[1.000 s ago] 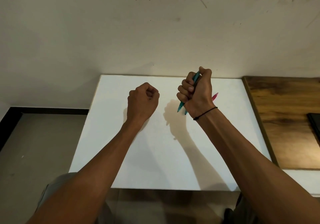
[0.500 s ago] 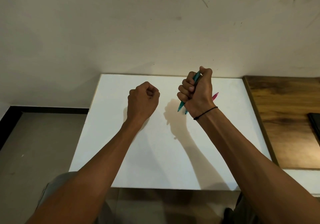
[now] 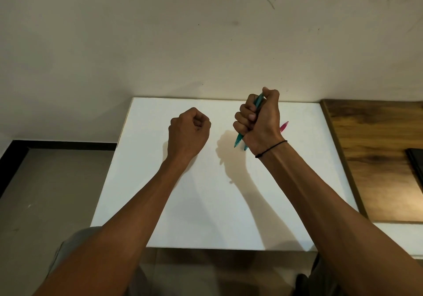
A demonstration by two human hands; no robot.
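Observation:
My right hand (image 3: 261,121) is raised over the white table (image 3: 206,204) and grips a teal pen (image 3: 239,138) in a fist, tip pointing down and left. Behind that wrist, a pink pen (image 3: 283,126) and another teal tip (image 3: 246,147) show on the tabletop, mostly hidden. My left hand (image 3: 188,131) hovers to the left as a closed fist with nothing visible in it. A thin black band circles my right wrist.
A wooden tabletop (image 3: 377,158) adjoins the white table on the right, with a dark flat object (image 3: 415,162) at its right edge. A plain wall rises directly behind. Grey floor (image 3: 45,192) lies to the left.

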